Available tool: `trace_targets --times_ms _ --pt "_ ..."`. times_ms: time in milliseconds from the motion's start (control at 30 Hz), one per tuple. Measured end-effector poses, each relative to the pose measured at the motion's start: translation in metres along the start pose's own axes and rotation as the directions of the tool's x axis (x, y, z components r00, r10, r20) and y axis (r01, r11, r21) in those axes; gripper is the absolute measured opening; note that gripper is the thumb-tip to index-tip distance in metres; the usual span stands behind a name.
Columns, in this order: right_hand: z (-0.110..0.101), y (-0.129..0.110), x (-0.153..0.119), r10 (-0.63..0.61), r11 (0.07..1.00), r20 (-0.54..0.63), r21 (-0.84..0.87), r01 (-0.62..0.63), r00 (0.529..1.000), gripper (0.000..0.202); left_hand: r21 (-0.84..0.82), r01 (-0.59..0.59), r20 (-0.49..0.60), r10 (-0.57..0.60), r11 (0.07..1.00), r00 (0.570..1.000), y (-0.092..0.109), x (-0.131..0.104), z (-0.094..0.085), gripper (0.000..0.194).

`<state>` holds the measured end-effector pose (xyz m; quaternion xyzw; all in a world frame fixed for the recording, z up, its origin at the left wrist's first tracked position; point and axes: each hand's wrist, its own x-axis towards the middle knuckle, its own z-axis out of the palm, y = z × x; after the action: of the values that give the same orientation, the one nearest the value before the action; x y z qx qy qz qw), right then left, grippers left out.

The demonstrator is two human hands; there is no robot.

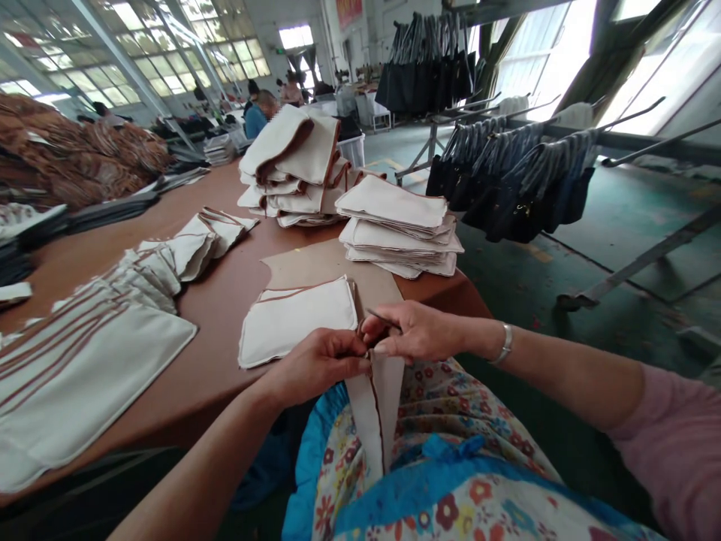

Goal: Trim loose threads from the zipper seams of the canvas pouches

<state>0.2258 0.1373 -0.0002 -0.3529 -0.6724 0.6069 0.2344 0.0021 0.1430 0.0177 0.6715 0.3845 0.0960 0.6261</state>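
Observation:
Over my lap, my left hand [327, 364] pinches the top corner of a white fabric piece [366, 421] with brown edging, which hangs down folded. My right hand [420, 330] is closed at the same corner, its thumb close to the left fingertips. Between its fingers is a thin dark metal tool [384, 319] that looks like small scissors; most of it is hidden. Just beyond the left hand, a flat white fabric panel [301, 319] with a brown-trimmed edge lies on the brown-covered table [219, 323].
Stacked white panels [399, 225] and a taller pile of folded ones [293, 165] stand behind. A fanned row of trimmed panels [113, 353] runs along the left. Racks hung with black bags [512, 180] stand to the right. Another person [259, 113] sits far back.

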Motion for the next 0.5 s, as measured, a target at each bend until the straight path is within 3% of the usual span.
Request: trace_targets --times_ms 200,367,500 --pt "0.014 0.02 -0.001 0.053 0.99 -0.071 0.135 -0.043 0.996 0.019 0.125 0.05 -0.132 -0.033 0.991 0.991 -0.001 -0.001 0.007 0.017" --pt "0.01 0.021 -0.002 0.147 0.951 -0.001 0.274 -0.141 0.989 0.017 0.179 0.055 -0.188 -0.02 0.982 0.982 -0.002 0.001 0.016 0.02" --pt "0.012 0.019 0.0 0.087 0.984 -0.062 0.161 -0.077 0.994 0.022 0.33 0.017 -0.216 0.058 0.944 0.975 -0.001 0.002 0.018 0.024"
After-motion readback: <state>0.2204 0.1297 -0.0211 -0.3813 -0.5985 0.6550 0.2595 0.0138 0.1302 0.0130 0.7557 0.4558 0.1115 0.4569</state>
